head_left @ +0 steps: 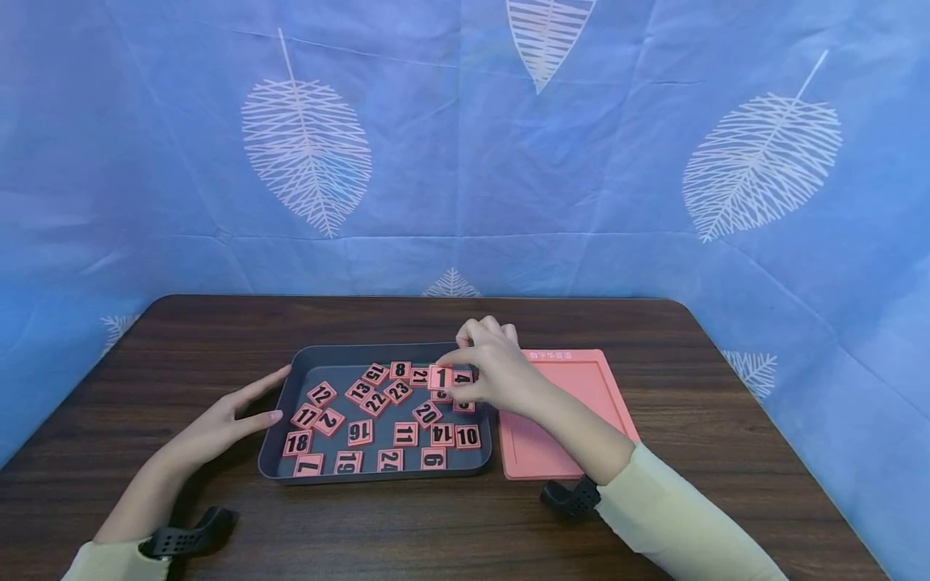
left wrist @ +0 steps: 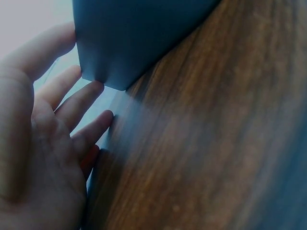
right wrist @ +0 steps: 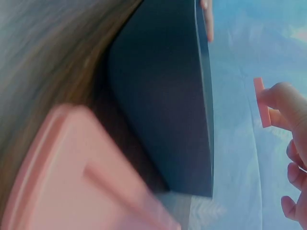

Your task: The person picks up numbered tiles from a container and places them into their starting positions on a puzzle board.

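My right hand (head_left: 501,375) pinches a pink number tile (head_left: 439,378) marked 1 between thumb and finger. It holds the tile over the right part of a dark grey tray (head_left: 327,478); in the right wrist view the tile (right wrist: 262,102) shows edge-on, above the tray's rim. Many pink tiles with black numbers lie scattered in the tray, among them tile 20 (head_left: 427,414) and tile 16 (head_left: 359,432). At the tray's left end my left hand (head_left: 218,424) rests with fingers spread, fingertips on the wall. In the left wrist view those fingers (left wrist: 79,103) look fairly straight.
A pink square frame board (head_left: 538,444) lies right of the tray, partly covered by my right forearm. Both stand on a dark wooden table (head_left: 378,532). Behind the table hangs a blue cloth (head_left: 465,161) with white leaf prints.
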A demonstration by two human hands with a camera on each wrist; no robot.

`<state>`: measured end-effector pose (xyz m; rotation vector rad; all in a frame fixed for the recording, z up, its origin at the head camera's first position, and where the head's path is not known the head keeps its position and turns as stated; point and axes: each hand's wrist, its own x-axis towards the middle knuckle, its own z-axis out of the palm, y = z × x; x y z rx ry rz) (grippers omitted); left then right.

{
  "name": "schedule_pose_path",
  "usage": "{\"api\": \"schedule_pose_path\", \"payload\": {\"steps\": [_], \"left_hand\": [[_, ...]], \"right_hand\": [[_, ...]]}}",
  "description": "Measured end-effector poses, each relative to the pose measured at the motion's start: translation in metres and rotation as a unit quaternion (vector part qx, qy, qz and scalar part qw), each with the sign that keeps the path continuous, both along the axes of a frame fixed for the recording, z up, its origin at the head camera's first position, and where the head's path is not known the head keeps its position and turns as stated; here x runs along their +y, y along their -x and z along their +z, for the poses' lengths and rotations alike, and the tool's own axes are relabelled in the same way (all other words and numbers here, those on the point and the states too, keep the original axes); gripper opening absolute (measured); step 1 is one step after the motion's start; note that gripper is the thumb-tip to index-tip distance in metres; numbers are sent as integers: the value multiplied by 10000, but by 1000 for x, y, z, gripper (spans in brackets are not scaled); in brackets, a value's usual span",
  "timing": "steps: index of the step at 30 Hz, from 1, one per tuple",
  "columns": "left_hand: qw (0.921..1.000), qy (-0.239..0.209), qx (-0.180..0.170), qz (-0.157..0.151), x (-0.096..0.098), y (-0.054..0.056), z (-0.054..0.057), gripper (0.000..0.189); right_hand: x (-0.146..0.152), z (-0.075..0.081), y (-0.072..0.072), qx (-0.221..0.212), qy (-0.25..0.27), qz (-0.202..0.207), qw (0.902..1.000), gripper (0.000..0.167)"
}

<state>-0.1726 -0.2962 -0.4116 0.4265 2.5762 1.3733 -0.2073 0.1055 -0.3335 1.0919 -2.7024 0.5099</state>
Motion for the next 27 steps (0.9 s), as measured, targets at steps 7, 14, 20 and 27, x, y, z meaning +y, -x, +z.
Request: {"api": "schedule_pose_path", "payload": {"steps": [7,14,20,27], "left_hand": [[10000,-35,-51,-31,-1,-1,0,67],[9999,75,-59,50,0,0,1,67],[9999,55,-120,77,0,0,1,68],[9999,33,-112,68,0,0,-1,68]], "right_hand": [[31,-4,10,83,137,-11,9999,26],[64,-9,21,84,259,-20,9996,28],[84,-20,32,43,168,-145,9997,28],[96,-34,42,4,-72,-183,9998,27]]}}
